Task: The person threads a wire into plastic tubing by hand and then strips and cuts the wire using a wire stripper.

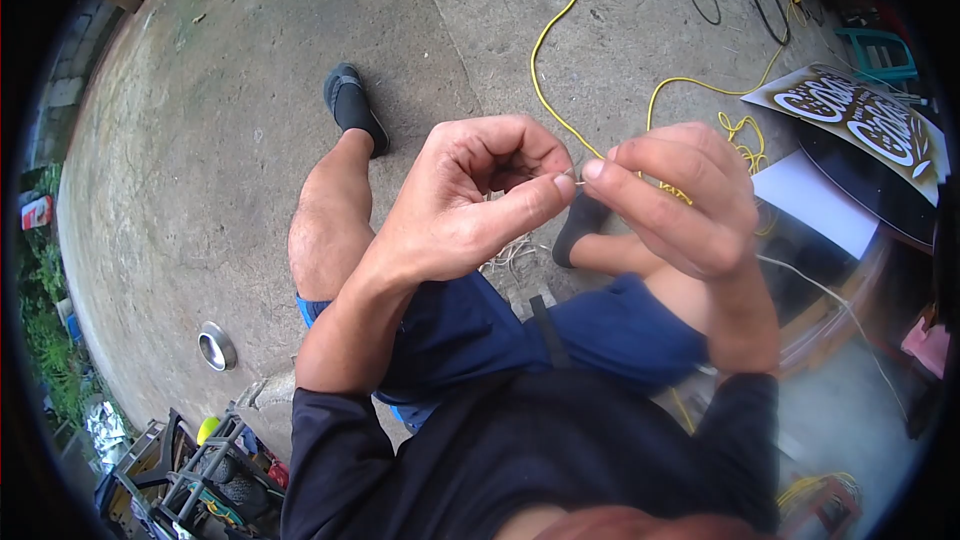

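Head view. A thin strand (579, 182) spans the small gap between the fingertips of the left hand (450, 205) and the right hand (705, 195), above the lap and the concrete floor (230, 180). Principal hazard: so fine a strand offers little to grip, and uneven pressure or a slight twist could let it slide out of either pinch; a sharp outward pull might bend or break it. Secondary hazard: the yellow cord (545, 40) descends to the right fingertips, so a tug from its far run could drag the work aside. Loose pale strands (512, 258) lie beneath the hands and could catch a dropped end.

Pose: both forearms rise from the dark sleeves and converge in front of the body, elbows bent. The left wrist is angled inward, its fingers curled into a ring and closed at thumb and forefinger on the strand. The right fingers are narrow, thumb and forefinger meeting the strand's other side; a yellow printed length (666, 189) shows between them. Whether that length and the strand are one piece cannot be told. A metal bowl (216, 346) rests on the floor, well apart from the left arm.
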`<state>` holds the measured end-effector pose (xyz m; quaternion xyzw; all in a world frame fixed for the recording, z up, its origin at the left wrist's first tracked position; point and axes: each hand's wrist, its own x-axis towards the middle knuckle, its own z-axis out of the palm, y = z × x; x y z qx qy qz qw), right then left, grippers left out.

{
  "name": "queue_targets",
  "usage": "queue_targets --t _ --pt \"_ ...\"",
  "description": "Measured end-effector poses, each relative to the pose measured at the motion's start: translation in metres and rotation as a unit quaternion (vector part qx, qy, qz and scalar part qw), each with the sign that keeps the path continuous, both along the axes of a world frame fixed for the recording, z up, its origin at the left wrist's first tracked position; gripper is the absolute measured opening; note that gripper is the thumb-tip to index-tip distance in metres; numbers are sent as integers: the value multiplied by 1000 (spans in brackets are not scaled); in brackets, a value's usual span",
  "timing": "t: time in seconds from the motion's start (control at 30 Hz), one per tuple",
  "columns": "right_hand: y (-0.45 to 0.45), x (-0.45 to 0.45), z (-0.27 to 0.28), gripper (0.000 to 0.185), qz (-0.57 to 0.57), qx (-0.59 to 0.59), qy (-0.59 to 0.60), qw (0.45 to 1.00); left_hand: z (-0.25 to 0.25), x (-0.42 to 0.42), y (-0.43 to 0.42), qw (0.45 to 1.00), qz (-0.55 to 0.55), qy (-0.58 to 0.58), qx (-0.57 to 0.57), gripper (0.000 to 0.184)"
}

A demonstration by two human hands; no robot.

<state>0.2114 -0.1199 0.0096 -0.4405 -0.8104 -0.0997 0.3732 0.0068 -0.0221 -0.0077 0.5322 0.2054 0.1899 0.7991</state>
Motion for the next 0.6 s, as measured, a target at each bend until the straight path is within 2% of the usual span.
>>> queue_targets --t 0.07,0.13,0.17,0.2,0.23,0.27,0.3,0.33,0.43,0.5,0.53,0.57,0.6 --pt "0 -1 -1 40 3 3 -5 1000 0 -1 1 1000 0 7 22 13" --pt "0 -3 0 27 0 -17 8 1000 -2 0 2 999 0 13 45 12" --pt "-1 -6 0 27 0 -17 8 1000 -5 1 2 990 27 1 140 11" --pt "-1 -10 -1 17 -18 -72 64 995 -7 2 2 971 54 -11 235 11" --pt "-3 -13 -1 9 -36 -126 120 984 -6 3 4 970 53 -12 235 11" --pt "-6 -16 2 9 -37 -126 120 984 -4 4 5 944 71 -17 323 11" --pt "-10 -19 6 8 -54 -335 367 866 -2 4 6 909 87 -21 407 11" --pt "-13 -21 8 8 -64 -504 571 645 -2 5 5 909 87 -22 407 11" --pt "-16 -19 9 8 -47 -476 558 678 -3 6 3 886 104 -25 452 11" --pt "-16 -17 8 9 -25 -447 544 710 -5 3 5 940 79 -8 331 11" --pt "-15 -16 7 10 -14 -432 537 725 -4 0 6 940 81 -6 332 11" --pt "-11 -13 3 10 -11 -432 536 725 -1 -2 7 970 62 4 237 11" --pt "-5 -8 -5 13 -32 -235 327 915 2 -4 7 989 42 15 138 12"
